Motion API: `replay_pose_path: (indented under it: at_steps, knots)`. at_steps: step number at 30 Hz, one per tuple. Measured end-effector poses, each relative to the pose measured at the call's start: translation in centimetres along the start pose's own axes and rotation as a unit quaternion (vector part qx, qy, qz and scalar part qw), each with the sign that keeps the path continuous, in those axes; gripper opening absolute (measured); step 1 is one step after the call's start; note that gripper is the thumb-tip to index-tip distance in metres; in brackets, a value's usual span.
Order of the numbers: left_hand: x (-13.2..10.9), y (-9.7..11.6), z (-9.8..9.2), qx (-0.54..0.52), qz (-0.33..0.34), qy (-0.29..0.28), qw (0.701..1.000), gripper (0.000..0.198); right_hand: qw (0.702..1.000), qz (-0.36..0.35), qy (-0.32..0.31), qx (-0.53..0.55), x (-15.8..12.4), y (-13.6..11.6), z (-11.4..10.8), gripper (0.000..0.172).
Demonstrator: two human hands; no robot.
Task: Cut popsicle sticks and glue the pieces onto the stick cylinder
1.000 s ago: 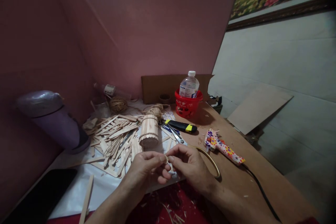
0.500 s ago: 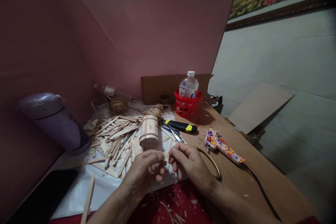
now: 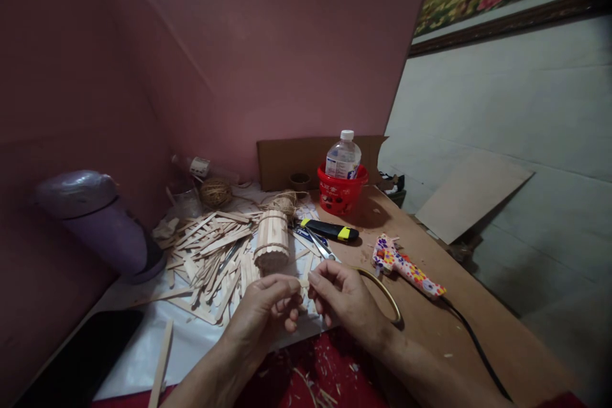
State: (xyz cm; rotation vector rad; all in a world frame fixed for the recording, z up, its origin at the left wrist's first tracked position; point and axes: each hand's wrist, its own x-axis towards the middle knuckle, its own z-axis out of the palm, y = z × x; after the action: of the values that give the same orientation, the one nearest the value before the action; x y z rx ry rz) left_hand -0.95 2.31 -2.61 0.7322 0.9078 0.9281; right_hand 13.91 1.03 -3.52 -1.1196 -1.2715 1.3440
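Between my fingertips is a small pale piece [image 3: 304,283], which looks like a bit of craft stick. My left hand [image 3: 268,306] pinches its left end, fingers curled. From the other side, the thumb and forefinger of my right hand [image 3: 342,293] close on it. Just beyond my hands a small barrel made of craft sticks [image 3: 271,239] lies tilted, its scalloped end towards me. Loose craft sticks [image 3: 210,255] are heaped to its left. Scissors [image 3: 320,243] lie behind my right hand, partly hidden by it.
A black and yellow utility knife [image 3: 331,230] and a flowered glue gun [image 3: 406,268] with a cord lie on the right. Behind stands a red bucket [image 3: 340,194] holding a plastic bottle [image 3: 343,158]. Twine [image 3: 216,192], a purple flask [image 3: 108,229] and a dark flat object [image 3: 81,357] are on the left.
Almost nothing differs. Both hands keep the small piece at nearly the same spot, with only a slight shift of the right fingers.
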Motion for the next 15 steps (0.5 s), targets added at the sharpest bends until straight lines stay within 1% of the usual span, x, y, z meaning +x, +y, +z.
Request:
replay_pose_path:
  at_steps: [3, 9, 15]
  knots:
    - [-0.01, -0.03, 0.02, 0.001, 0.003, -0.001, 1.000, 0.019, 1.000, 0.002, 0.008, -0.003, -0.02, 0.03, 0.02, 0.034]
    - [-0.08, -0.04, -0.10, 0.020, 0.005, -0.020, 1.000, 0.017, 1.000, 0.000, 0.010, 0.002, 0.11, 0.06, -0.07, 0.027]
    - [-0.37, 0.07, -0.08, 0.014, 0.005, -0.043, 0.999, 0.016, 1.000, 0.006, 0.013, -0.002, 0.17, -0.19, -0.09, 0.025]
